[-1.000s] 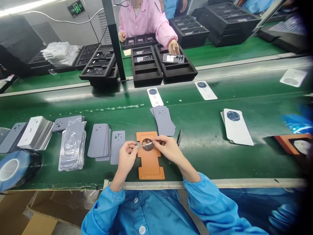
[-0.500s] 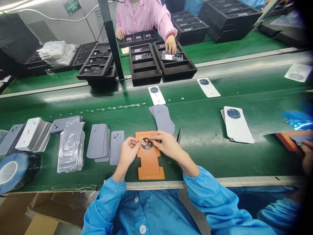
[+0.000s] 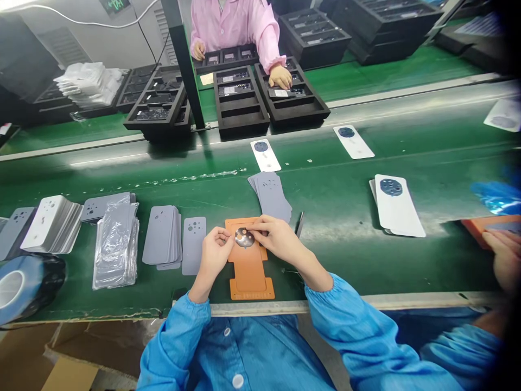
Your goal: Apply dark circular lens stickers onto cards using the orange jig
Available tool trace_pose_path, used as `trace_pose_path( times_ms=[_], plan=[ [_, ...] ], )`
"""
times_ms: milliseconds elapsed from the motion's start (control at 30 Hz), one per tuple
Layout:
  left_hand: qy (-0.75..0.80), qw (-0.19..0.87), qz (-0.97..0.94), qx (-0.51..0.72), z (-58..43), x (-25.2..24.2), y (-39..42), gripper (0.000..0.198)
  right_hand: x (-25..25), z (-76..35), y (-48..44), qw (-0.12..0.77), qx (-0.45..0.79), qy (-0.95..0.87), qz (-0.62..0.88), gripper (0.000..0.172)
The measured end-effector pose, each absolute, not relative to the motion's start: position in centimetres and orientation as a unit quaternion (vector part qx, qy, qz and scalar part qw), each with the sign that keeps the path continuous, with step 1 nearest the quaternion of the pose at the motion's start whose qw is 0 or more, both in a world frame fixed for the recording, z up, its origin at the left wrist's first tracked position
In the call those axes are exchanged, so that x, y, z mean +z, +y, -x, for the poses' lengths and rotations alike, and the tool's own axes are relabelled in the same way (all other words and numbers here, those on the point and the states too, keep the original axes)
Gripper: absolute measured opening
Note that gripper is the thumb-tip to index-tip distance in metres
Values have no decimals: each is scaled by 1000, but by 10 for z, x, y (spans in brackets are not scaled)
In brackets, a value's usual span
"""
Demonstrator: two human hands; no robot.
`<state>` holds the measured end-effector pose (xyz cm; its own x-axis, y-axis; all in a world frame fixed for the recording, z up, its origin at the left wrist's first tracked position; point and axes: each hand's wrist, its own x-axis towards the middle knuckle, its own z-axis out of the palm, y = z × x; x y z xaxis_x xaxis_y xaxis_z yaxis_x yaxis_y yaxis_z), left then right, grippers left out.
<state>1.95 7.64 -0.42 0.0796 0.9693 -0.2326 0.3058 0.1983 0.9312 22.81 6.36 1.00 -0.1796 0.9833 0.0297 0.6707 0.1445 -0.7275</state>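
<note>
A thin, dark, glossy round disc with holes is over the upper part of an orange jig at the table's front. My left hand pinches the disc at its left edge with thumb and forefinger. At its upper right edge my right hand does the same, fingers closed. Whether the disc touches the jig, I cannot tell. Just beyond the jig lies a fanned pile of grey phone-shaped sheets. A dark pen-like tool lies beside my right wrist.
Stacks of grey sheets, white sheets and plastic-wrapped sheets stand left, by a blue tape roll. White panels with dark discs lie right. Across the belt, a pink-sleeved person reaches into a black tray. A neighbour's hand is far right.
The disc's glare has shifted while both hands keep their pinch. White panels on the belt have slid slightly right. The neighbour's hand has come further into view, onto another orange jig.
</note>
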Motion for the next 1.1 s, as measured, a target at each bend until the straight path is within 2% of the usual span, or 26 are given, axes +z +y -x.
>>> trace_pose_path(
  times_ms=[833, 1100],
  plan=[
    [601, 492, -532, 339, -25, 1, 73, 15, 6, -228, 67, 282, 295, -697, 590, 26],
    [599, 495, -535, 332, -24, 0, 74, 15, 3, -227, 69, 328, 303, -646, 620, 15]
  ],
)
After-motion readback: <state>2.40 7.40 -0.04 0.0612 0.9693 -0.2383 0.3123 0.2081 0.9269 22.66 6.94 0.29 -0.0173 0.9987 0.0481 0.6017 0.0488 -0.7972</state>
